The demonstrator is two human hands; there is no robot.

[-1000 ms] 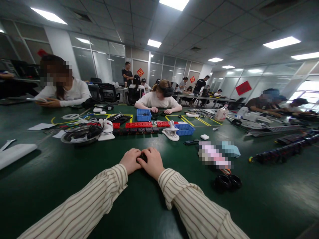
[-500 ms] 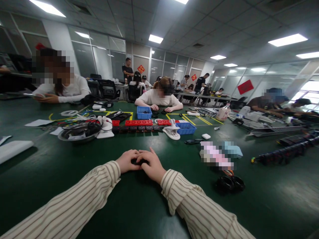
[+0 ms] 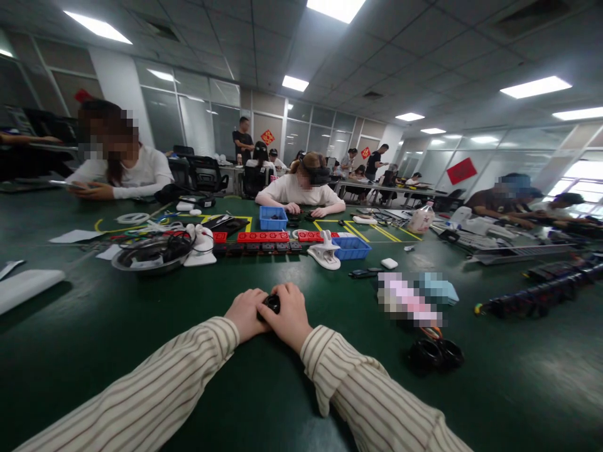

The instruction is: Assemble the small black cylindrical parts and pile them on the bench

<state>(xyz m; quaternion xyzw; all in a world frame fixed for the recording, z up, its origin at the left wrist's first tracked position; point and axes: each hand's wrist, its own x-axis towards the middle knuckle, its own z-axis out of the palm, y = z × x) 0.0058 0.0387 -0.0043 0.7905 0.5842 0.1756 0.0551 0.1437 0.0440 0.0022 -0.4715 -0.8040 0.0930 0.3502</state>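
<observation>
My left hand [image 3: 245,312] and my right hand [image 3: 290,316] rest together on the green table [image 3: 141,314], both curled around a small black round part [image 3: 272,304] that shows between the fingers. Most of the part is hidden by the hands. Both arms wear striped cream sleeves. A pair of black rings [image 3: 434,355] lies on the table to the right of my right forearm.
Farther back lie a metal bowl of cables [image 3: 149,254], red and black blocks in a row [image 3: 262,237], two blue bins [image 3: 349,247], a white clip holder [image 3: 325,254] and a dark strip [image 3: 532,298] at right. Several people sit at the far side.
The right hand's fingers, stretched over the left hand half a second ago, have curled back round the black part. The hands stay in the same spot.
</observation>
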